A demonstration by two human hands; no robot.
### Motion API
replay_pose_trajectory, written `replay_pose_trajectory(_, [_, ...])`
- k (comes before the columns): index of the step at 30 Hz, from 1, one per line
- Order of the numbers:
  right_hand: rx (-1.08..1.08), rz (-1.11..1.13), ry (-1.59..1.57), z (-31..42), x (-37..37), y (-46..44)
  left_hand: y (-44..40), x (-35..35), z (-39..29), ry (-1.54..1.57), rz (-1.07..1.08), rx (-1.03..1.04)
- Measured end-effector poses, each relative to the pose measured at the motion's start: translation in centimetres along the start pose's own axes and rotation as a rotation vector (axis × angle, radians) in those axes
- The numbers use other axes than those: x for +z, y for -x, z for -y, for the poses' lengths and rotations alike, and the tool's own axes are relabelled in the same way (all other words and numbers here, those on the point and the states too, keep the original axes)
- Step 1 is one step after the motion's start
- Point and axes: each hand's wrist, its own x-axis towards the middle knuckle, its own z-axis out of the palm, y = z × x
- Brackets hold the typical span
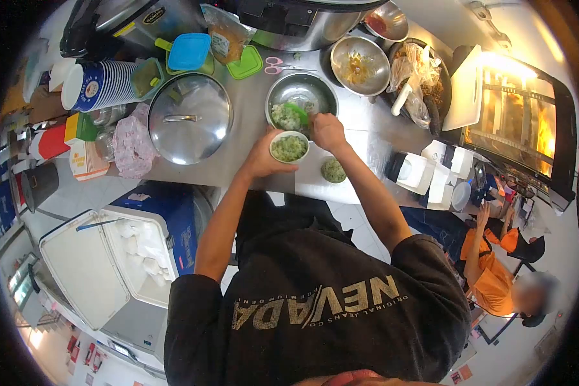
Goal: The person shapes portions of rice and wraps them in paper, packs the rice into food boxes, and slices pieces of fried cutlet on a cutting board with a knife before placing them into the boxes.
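My left hand (262, 159) is wrapped around a small white cup (289, 162) full of chopped green food, held at the near edge of a metal bowl (327, 95). Over that bowl's right side, my right hand (328, 132) grips a green spoon (298, 112). The spoon's head rests against a pale green and white mass in the bowl; its handle is mostly hidden by my fingers. On the counter, just below my right wrist, stands another small cup (333, 170) filled with similar green food.
Left on the steel counter (244, 103) lie a large lid (190, 138), stacked paper cups (103, 83) and a pink bag (133, 141). Pink scissors (286, 67) and a second bowl (360, 87) sit behind. White boxes (413, 172) and a lit glass-fronted oven (511, 116) stand right, near a person in orange (492, 283).
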Motion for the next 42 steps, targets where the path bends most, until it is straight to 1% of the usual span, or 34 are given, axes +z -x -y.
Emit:
replay_pose_trajectory(1, [0.046, 0.049, -0.067, 0.3, -0.3, -0.2, 0.0, 0.3, -0.2, -0.025, 0.0, -0.006])
replay_pose_trajectory(3, [-0.001, 0.113, -0.229, -1.2, 0.8, -1.3, 0.7, 0.8, -0.6, -0.08, -0.004, -0.027])
replay_pose_trajectory(4, [-0.023, 0.147, -0.313, -1.9, 1.0, -1.9, 0.9, 0.9, -0.9, -0.042, 0.02, -0.041])
replay_pose_trajectory(6, [-0.049, 0.312, -0.41, -3.0, 1.0, -3.1, 1.2, 1.1, -1.3, 0.032, 0.075, -0.064])
replay_pose_trajectory(7, [-0.064, 0.389, -0.454, -3.5, 0.7, -3.6, 1.3, 1.2, -1.0, 0.029, 0.045, -0.031])
replay_pose_trajectory(9, [-0.044, 0.446, -0.583, -4.3, 0.2, -4.1, 1.6, 1.4, -0.4, 0.024, -0.019, 0.036])
replay_pose_trajectory(12, [0.011, 0.537, -0.703, -5.2, -0.8, -3.7, 2.7, 0.8, -0.8, 0.082, -0.026, 0.062])
replay_pose_trajectory(13, [0.032, 0.566, -0.728, -5.4, -1.6, -3.6, 3.2, 0.4, -1.1, 0.011, -0.059, 0.002])
replay_pose_trajectory(15, [0.144, 0.604, -0.772, -5.4, -3.8, -2.9, 4.1, -0.4, -2.0, -0.129, -0.123, -0.118])
replay_pose_trajectory(16, [0.202, 0.623, -0.794, -5.3, -5.1, -2.4, 3.8, -0.6, -3.1, -0.175, -0.158, -0.139])
replay_pose_trajectory(17, [0.185, 0.625, -0.813, -5.4, -6.1, -2.0, 3.3, -0.8, -4.2, -0.221, -0.191, -0.161])
replay_pose_trajectory(18, [0.162, 0.585, -0.827, -5.8, -6.3, -1.5, 2.5, -0.8, -4.9, -0.268, -0.224, -0.181])
replay_pose_trajectory(20, [0.112, 0.503, -0.851, -6.6, -6.6, -0.6, -0.3, 0.0, -4.8, -0.341, -0.258, -0.15])
replay_pose_trajectory(24, [-0.024, -0.008, -0.447, -2.9, -8.0, 3.3, -5.5, 2.4, -4.7, -0.52, -0.293, -0.123])
replay_pose_trajectory(25, [0.015, -0.1, -0.123, -1.1, -8.2, 4.2, -6.6, 2.9, -4.2, -0.518, -0.319, -0.105])
replay_pose_trajectory(26, [-0.017, -0.085, 0.06, 0.4, -8.3, 5.0, -7.5, 3.7, -3.4, -0.516, -0.341, -0.087])
replay_pose_trajectory(28, [0.044, -0.154, 0.248, 2.0, -5.3, 6.1, -8.7, 4.7, -2.7, -0.513, -0.364, -0.072])
replay_pose_trajectory(30, [0.022, -0.18, 0.27, 4.1, -4.9, 7.1, -9.3, 5.3, -2.6, -0.516, -0.375, -0.084])
replay_pose_trajectory(31, [0.007, -0.191, 0.278, 4.8, -4.7, 7.5, -9.0, 5.6, -3.8, -0.512, -0.377, -0.091])
replay_pose_trajectory(34, [-0.059, -0.162, 0.351, 5.2, -4.0, 8.2, -9.1, 5.8, -2.2, -0.486, -0.336, -0.083])
replay_pose_trajectory(35, [-0.064, -0.08, 0.385, 5.3, -4.0, 8.5, -9.1, 5.8, -1.6, -0.464, -0.328, -0.081])
replay_pose_trajectory(38, [-0.126, -0.156, 0.378, 4.5, -4.0, 8.9, -8.7, 5.8, -1.5, -0.394, -0.311, -0.083])
replay_pose_trajectory(40, [-0.078, -0.203, 0.313, 4.3, -5.9, 8.9, -8.0, 5.1, -2.8, -0.356, -0.313, -0.097])
replay_pose_trajectory(42, [-0.005, -0.249, 0.236, 4.0, -7.5, 9.3, -8.3, 4.9, 0.1, -0.344, -0.358, 0.019])
